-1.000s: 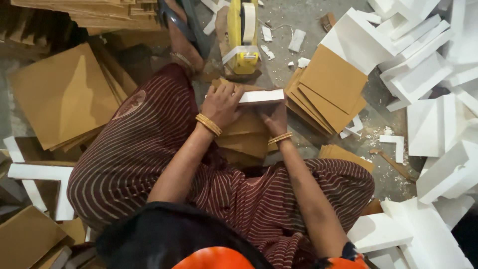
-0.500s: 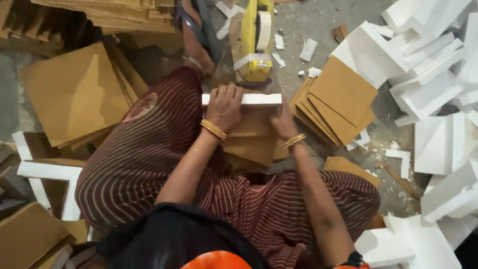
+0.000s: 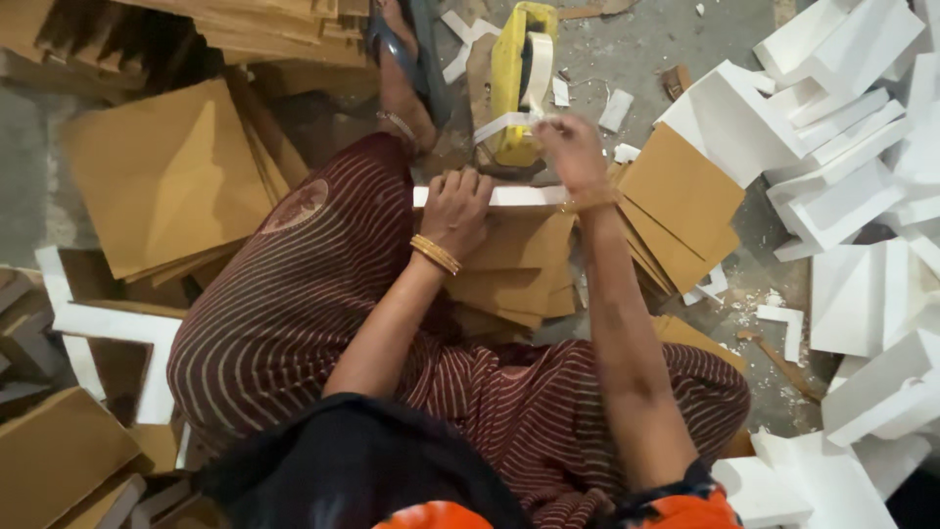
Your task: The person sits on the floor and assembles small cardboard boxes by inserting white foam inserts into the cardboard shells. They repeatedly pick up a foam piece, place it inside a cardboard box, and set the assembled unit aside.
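A white foam strip [image 3: 509, 197] lies across the top edge of a brown cardboard stack [image 3: 514, 264] on the person's lap, just in front of the knees. The left hand [image 3: 458, 208] presses down on the strip, fingers curled over its far edge. The right hand [image 3: 571, 149] is raised beyond it, fingertips pinched on the loose end of white tape [image 3: 504, 123] drawn from a yellow tape dispenser [image 3: 517, 78] standing on the floor just past the strip.

The grey concrete floor [image 3: 666, 39] is gritty and strewn with white foam scraps [image 3: 615, 110]. More cardboard sheets [image 3: 681, 201] fan out beside the right forearm, and a larger pile of cardboard [image 3: 162, 176] leans to the left. White foam corner pieces [image 3: 842, 167] crowd the whole right side. Bare floor shows only in a narrow patch past the dispenser; everywhere else the piles press close around the seated person, leaving little room beyond the lap
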